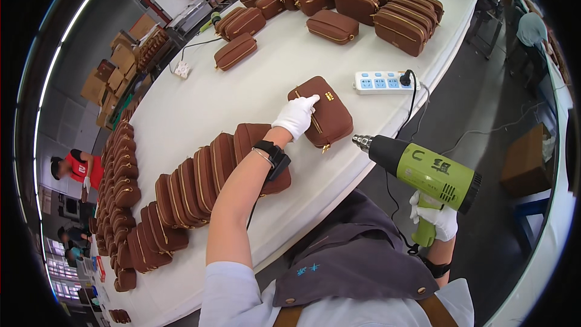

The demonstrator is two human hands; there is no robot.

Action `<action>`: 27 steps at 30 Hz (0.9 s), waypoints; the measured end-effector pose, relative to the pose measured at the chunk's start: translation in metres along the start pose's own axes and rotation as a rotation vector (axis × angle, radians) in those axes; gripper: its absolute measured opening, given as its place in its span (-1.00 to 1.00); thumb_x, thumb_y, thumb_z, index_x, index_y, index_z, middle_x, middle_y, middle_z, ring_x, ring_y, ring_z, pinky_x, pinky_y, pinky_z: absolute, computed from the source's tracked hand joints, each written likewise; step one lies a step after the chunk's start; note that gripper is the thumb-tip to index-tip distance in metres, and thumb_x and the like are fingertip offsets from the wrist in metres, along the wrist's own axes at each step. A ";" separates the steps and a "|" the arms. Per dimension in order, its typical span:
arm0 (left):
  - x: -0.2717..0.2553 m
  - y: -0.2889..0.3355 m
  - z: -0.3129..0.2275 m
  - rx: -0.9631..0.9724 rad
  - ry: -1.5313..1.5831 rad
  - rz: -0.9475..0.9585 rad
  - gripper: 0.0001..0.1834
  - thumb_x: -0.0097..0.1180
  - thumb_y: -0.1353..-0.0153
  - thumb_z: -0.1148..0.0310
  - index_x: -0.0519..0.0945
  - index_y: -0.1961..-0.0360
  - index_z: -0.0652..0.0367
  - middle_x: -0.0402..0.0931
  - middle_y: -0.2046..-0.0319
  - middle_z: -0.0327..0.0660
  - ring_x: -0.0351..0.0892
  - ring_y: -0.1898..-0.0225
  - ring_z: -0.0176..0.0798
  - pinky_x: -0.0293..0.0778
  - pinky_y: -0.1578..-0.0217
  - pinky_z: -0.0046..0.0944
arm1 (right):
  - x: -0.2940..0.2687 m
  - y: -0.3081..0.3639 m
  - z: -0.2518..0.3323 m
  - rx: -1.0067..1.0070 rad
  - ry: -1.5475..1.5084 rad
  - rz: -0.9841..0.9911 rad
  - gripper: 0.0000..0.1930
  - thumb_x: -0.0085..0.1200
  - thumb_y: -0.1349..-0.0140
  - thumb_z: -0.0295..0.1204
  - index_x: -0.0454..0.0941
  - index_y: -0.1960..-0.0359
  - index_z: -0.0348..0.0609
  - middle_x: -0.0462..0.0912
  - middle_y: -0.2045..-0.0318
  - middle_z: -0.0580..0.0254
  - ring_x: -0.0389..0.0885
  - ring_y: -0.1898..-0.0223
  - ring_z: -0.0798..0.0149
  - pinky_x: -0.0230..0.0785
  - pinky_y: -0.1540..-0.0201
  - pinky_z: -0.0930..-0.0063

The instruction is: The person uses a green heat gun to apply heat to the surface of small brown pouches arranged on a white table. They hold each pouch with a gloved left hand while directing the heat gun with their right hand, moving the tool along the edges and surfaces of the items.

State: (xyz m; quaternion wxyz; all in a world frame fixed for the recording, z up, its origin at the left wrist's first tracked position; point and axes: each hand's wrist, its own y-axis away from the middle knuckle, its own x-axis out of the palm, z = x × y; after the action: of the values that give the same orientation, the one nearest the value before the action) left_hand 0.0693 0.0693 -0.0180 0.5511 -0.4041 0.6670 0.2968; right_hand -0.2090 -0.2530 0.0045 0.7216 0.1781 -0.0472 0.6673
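A brown zippered bag with a small gold emblem lies on the white table. My left hand, in a white glove, rests on its upper face, index finger stretched out beside the emblem. The other fingers are partly hidden. In my right hand, also gloved in white, is a green and black heat gun. Fingers wrap its handle below the table's edge. The gun's metal nozzle points left toward the bag, apart from it.
Long rows of matching bags stand at the left, and more at the far side. A white power strip with a black plug lies beyond the heat gun. Its cord hangs over the table edge. A person in red stands far left.
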 end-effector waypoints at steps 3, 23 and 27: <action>-0.008 0.010 -0.014 -0.020 0.087 0.099 -0.30 0.26 -0.03 0.08 0.37 -0.15 0.20 0.55 0.22 0.04 0.56 0.13 0.02 0.49 0.08 -0.10 | 0.001 0.000 0.001 0.010 -0.002 -0.010 -0.60 0.16 0.10 -0.75 0.50 0.13 -0.36 0.59 0.37 0.09 0.59 0.50 0.30 0.48 0.52 0.52; -0.019 0.028 -0.041 -0.139 0.302 0.120 -0.11 0.44 0.14 0.11 0.34 -0.19 0.32 0.39 0.03 0.09 0.47 -0.02 0.04 0.45 0.00 -0.15 | -0.002 0.001 -0.002 -0.045 0.031 -0.020 -0.59 0.13 0.11 -0.77 0.48 0.12 -0.38 0.59 0.38 0.07 0.59 0.51 0.29 0.48 0.54 0.52; 0.000 0.021 -0.012 -0.060 0.368 -0.020 -0.62 0.25 -0.12 0.31 0.60 0.03 0.20 0.53 0.21 -0.06 0.56 0.20 -0.10 0.49 0.13 -0.23 | 0.004 0.002 0.004 -0.014 0.037 -0.038 -0.59 0.14 0.12 -0.77 0.49 0.13 -0.37 0.59 0.39 0.08 0.59 0.51 0.30 0.48 0.54 0.53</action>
State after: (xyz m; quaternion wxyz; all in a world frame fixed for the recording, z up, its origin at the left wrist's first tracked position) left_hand 0.0450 0.0696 -0.0167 0.4103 -0.4745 0.7434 0.2321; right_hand -0.2101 -0.2507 0.0096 0.7362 0.1616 -0.0348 0.6563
